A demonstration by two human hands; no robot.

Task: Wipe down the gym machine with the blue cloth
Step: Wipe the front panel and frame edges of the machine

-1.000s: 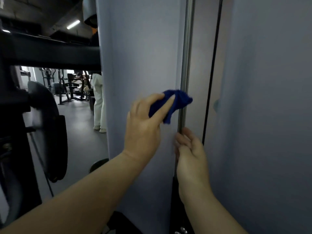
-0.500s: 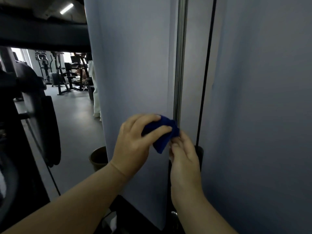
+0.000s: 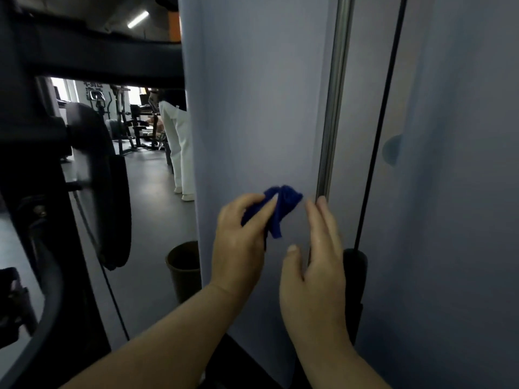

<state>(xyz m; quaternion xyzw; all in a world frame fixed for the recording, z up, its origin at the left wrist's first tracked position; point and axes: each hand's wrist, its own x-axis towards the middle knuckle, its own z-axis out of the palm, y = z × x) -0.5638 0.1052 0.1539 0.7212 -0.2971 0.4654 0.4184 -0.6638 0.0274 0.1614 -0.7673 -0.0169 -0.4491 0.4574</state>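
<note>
Head view: left hand [image 3: 238, 242] grips crumpled dark-blue cloth [image 3: 278, 209] against pale grey flat panel of gym machine [image 3: 252, 108], near panel's right edge beside vertical steel guide rod [image 3: 335, 94]; right hand [image 3: 314, 265] flat on panel, fingers straight, holding nothing, just right of cloth.

Place: I stood in a gym.
Close by: a pale grey machine shroud [image 3: 252, 108] with a thin black cable [image 3: 384, 108].
Behind: black exercise frames [image 3: 126, 127] on a grey floor [image 3: 146, 192].
Overhead: a fluorescent tube light [image 3: 137, 19].
</note>
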